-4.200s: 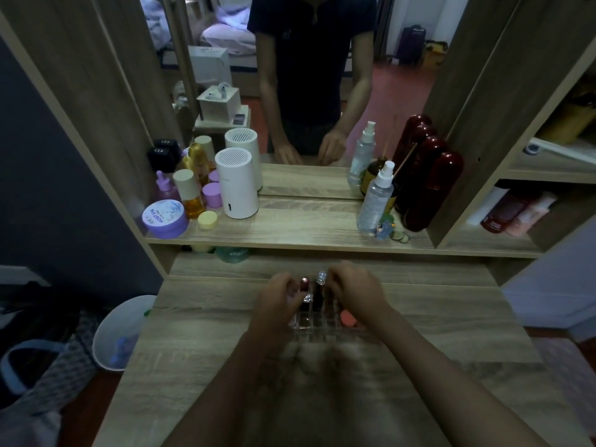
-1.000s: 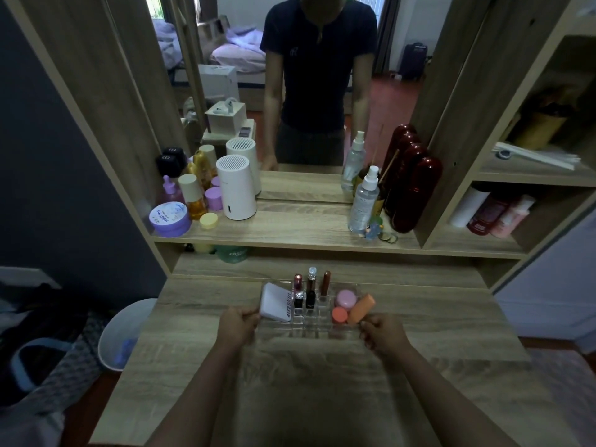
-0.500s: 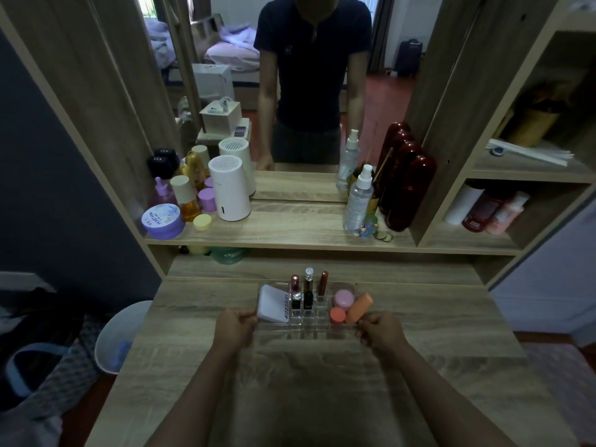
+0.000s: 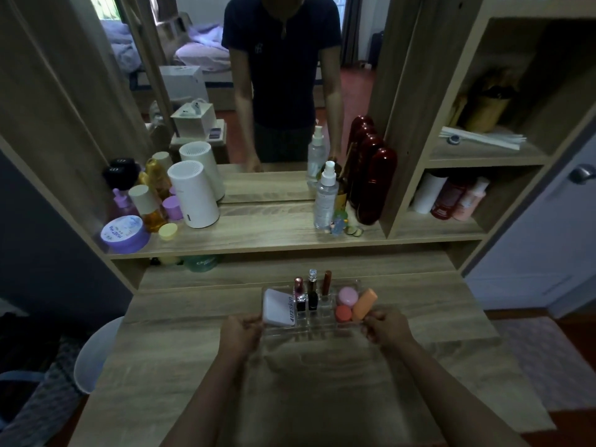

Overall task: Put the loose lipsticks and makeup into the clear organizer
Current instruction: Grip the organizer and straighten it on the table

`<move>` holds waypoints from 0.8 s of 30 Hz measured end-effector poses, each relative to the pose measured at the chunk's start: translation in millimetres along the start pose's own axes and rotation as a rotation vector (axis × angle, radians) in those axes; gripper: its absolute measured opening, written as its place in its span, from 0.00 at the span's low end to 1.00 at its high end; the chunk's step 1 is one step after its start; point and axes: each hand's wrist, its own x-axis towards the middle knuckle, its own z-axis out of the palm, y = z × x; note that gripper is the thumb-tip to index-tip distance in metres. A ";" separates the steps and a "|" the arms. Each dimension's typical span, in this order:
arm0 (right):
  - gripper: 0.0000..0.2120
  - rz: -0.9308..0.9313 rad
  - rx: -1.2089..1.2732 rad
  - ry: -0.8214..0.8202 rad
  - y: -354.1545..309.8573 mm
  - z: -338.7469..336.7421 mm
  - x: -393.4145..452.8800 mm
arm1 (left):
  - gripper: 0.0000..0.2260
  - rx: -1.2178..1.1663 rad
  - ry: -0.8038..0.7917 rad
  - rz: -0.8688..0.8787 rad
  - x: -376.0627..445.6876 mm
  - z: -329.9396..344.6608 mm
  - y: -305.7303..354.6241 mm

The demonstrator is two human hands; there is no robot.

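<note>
While both hands — left hand (image 4: 240, 330), right hand (image 4: 385, 327) — pinched its ends, the clear ridged acrylic organizer (image 4: 314, 327) sat on the wood-grain tabletop (image 4: 180, 350).

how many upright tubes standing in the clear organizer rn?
3, side by side in the middle slots of the clear organizer: pink-capped lipstick on the left, clear-capped tube in the centre, brown tube on the right. None seems hidden.

One clear organizer (image 4: 322, 327) holds three upright lipsticks (image 4: 312, 290), one white compact (image 4: 278, 306), two round pink pots (image 4: 347, 296) and one orange tube (image 4: 364, 304).
</note>
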 end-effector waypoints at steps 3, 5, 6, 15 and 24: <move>0.13 0.004 -0.009 0.024 7.4 -18.0 1.8 | 0.11 0.048 -0.040 0.024 -1.6 18.0 9.0; 0.12 0.007 -0.022 0.045 14.6 -31.1 2.9 | 0.11 0.087 -0.056 0.033 -2.8 31.6 15.7; 0.12 0.012 -0.022 0.061 18.6 -37.9 3.7 | 0.10 0.092 -0.069 0.039 -3.4 39.0 19.2; 0.12 0.099 -0.029 0.158 50.8 -97.6 18.4 | 0.11 0.119 -0.162 0.078 -9.3 104.6 46.6; 0.10 0.179 -0.056 0.216 74.3 -140.6 38.2 | 0.11 0.247 -0.174 0.174 -17.2 158.9 75.4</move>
